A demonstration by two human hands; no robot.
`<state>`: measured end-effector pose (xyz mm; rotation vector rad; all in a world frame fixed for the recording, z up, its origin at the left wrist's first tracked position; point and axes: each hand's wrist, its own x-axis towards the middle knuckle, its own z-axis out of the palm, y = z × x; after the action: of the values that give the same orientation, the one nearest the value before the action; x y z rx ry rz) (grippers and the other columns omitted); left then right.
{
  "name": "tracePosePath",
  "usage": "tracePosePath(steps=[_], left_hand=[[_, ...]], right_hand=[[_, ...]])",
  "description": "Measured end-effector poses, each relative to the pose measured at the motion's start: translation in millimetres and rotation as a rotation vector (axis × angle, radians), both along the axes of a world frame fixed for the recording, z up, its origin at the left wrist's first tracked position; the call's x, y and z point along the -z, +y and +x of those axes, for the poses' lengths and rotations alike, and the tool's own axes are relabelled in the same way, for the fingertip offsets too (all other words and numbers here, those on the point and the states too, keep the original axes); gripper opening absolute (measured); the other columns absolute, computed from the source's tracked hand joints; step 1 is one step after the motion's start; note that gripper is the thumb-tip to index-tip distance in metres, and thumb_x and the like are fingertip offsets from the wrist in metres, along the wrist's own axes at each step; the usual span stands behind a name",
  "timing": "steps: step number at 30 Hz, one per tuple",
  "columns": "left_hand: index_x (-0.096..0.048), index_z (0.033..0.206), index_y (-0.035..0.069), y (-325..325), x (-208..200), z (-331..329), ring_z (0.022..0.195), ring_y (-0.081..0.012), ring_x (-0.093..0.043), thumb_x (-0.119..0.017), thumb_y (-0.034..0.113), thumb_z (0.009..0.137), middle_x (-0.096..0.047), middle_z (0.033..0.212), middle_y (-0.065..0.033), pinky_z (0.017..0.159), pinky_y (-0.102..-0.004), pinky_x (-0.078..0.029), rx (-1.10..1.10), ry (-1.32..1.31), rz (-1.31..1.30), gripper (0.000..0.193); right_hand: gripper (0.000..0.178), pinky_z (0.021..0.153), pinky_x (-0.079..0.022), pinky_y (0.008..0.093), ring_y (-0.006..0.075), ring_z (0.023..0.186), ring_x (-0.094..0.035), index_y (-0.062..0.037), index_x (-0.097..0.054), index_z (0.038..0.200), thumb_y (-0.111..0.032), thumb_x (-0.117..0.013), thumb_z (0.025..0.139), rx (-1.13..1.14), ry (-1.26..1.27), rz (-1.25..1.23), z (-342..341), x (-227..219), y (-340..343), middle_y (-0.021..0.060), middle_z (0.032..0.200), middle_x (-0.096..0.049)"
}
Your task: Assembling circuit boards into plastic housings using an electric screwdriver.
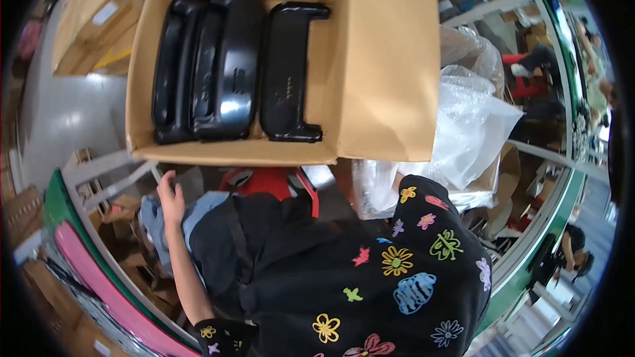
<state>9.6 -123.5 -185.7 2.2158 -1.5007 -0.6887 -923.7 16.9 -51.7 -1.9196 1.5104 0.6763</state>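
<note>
in the head view, shows left hand (pixel 172 201) raised, thumb and fingers parted, just beside the near left corner of an open brown carton (pixel 231 153); cannot tell touching from a small gap. well apart from it, shows right hand (pixel 398 179) as a sliver of skin at the cuff of the black flowered sleeve (pixel 423 215), mostly hidden; cannot tell gripping from resting. beyond both hands, in the carton, shows glossy black molded parts (pixel 241 59) set side by side, mostly ahead of the left hand. ahead of the right hand, shows a broad flap (pixel 390 63) folded outward. to the right of the right hand, shows crumpled clear plastic wrap (pixel 463 116). between the hands, nearer than the carton, shows a red object (pixel 268 182), partly covered. far to the right of the right hand, shows a co-worker (pixel 572 248) in dark clothing.
</note>
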Motion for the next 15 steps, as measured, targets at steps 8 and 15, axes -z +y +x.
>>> tracePosePath(steps=[8, 15], left_hand=[[-0.062, 0.113, 0.001, 36, 44, 16, 0.086, -0.0227, -0.069, -0.059, 0.008, 0.092, -0.071, 0.092, -0.0143, 0.078, -0.0347, -0.054, -0.181, 0.306, 0.095, 0.022], [-0.066, 0.108, 0.004, 47, 43, 11, 0.086, -0.0252, -0.071, -0.055, 0.011, 0.091, -0.073, 0.090, -0.0144, 0.079, -0.0356, -0.054, -0.332, 0.458, 0.066, 0.021]], right_hand=[[0.046, 0.103, -0.044, 0.0445, 0.0342, 0.126, -0.053, -0.0050, -0.048, 0.139, -0.021, -0.055, 0.096, -0.381, -0.164, 0.212, 54, -38, -96, 0.0171, 0.136, -0.054], [0.046, 0.102, -0.045, 0.0442, 0.0337, 0.125, -0.054, -0.0051, -0.049, 0.138, -0.022, -0.056, 0.096, -0.681, -0.292, 0.285, 176, -36, -182, 0.0164, 0.135, -0.055]])
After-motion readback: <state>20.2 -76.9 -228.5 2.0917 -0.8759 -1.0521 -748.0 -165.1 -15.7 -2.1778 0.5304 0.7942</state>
